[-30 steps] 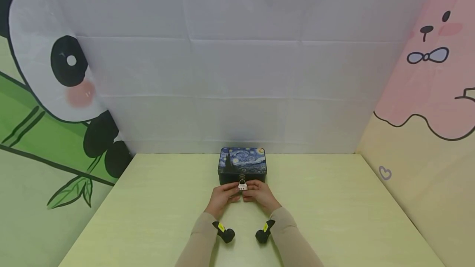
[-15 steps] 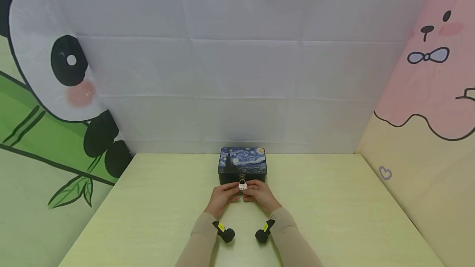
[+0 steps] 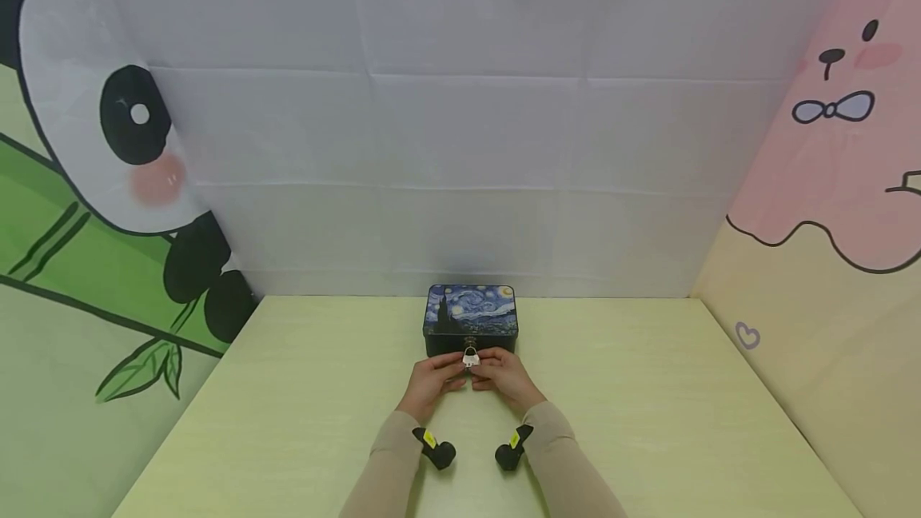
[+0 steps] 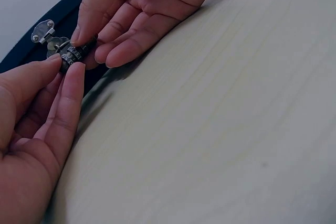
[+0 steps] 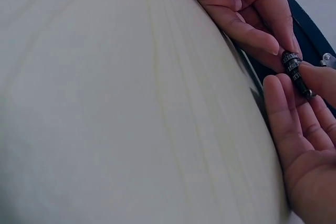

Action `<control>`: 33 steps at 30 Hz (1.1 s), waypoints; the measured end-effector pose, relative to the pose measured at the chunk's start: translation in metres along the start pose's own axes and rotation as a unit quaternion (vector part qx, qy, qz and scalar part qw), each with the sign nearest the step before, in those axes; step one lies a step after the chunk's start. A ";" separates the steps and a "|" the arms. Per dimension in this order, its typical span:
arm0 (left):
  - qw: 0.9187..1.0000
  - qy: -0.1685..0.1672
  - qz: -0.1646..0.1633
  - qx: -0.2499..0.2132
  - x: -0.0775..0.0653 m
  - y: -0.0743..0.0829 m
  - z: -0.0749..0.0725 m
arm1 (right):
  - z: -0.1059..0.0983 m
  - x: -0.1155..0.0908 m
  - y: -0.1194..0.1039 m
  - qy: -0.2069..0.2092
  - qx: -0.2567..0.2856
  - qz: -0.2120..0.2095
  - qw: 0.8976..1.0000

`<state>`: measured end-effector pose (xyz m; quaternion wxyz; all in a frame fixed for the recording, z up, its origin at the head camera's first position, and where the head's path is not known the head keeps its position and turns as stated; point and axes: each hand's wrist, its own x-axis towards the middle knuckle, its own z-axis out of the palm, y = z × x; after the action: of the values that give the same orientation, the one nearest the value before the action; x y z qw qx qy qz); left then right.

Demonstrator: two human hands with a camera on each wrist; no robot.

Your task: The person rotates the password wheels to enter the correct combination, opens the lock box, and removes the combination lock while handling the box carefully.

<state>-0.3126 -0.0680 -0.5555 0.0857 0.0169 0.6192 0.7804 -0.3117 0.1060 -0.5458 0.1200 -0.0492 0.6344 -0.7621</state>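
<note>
A small combination padlock (image 3: 471, 360) with numbered dials hangs at the front of a dark metal box (image 3: 471, 312), whose lid carries a swirling blue night-sky painting. My left hand (image 3: 430, 384) pinches one end of the padlock between thumb and fingers. From the other side my right hand (image 3: 506, 379) pinches it too, thumb on the dials. In the left wrist view the padlock (image 4: 73, 54) sits beside a silver latch (image 4: 44, 31) on the box front. The right wrist view shows rows of digits on the padlock (image 5: 292, 66), partly covered by fingertips.
The box stands near the back edge of a pale wood-grain table (image 3: 288, 422), close to a white backdrop (image 3: 460, 142). Painted walls, with a panda (image 3: 79, 118) and a pink figure (image 3: 827, 166), flank the table. Each wrist carries a black camera mount (image 3: 440, 454).
The head view shifts very slightly. Both hands stay on the padlock in nearly the same pose, and the box keeps its place.
</note>
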 end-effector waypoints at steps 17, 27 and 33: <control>1.000 0.001 -0.003 -0.001 0.002 -0.001 0.000 | 0.000 -0.001 0.000 0.003 0.005 0.004 1.000; 1.000 0.002 -0.008 -0.004 0.005 -0.004 -0.002 | -0.002 0.001 0.001 0.003 0.011 -0.001 1.000; 1.000 0.003 -0.005 -0.005 0.004 -0.004 -0.002 | -0.001 0.001 0.001 0.005 0.003 0.004 1.000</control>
<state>-0.3163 -0.0684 -0.5599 0.0881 0.0113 0.6159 0.7828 -0.3125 0.1069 -0.5474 0.1205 -0.0425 0.6327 -0.7638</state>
